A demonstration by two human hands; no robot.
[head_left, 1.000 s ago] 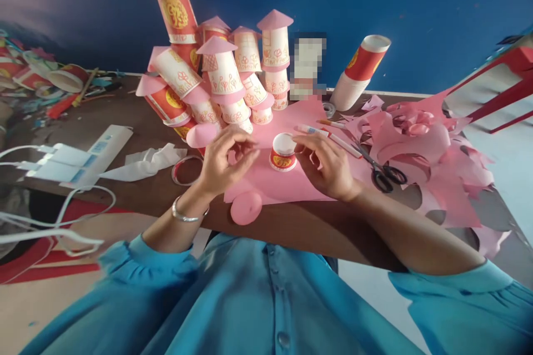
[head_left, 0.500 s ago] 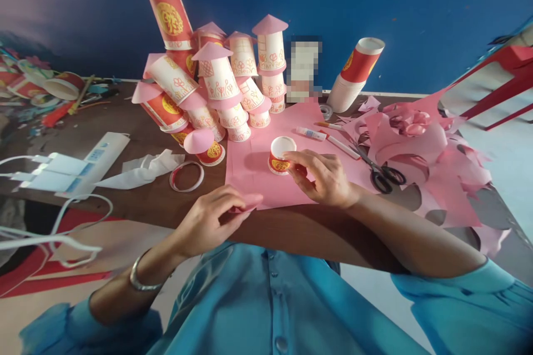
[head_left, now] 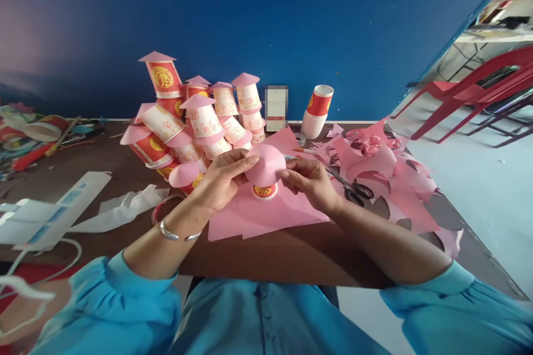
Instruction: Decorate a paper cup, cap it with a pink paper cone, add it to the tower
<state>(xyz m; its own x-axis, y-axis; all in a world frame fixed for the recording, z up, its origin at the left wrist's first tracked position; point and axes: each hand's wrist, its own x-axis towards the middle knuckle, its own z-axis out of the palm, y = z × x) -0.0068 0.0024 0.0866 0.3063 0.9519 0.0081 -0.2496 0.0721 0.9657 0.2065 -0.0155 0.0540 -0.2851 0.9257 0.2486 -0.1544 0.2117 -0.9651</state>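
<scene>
A pink paper cone is held between my two hands, over a red and gold paper cup. My left hand pinches the cone's left edge; my right hand pinches its right edge. Whether the cone touches the cup's rim I cannot tell. Under the cup lie pink paper sheets. To the left stand several paper-cup towers with pink cone roofs, some plain white with drawn flowers, others red and gold.
Scissors lie right of my right hand, beside pink paper scraps. A stack of paper cups stands by the wall. On the left are a power strip, crumpled white tissue and a tape roll.
My left hand has risen with the pink cone to above the cup. The right hand has left the cup's side and now grips the cone's edge. The view has tilted upward.
</scene>
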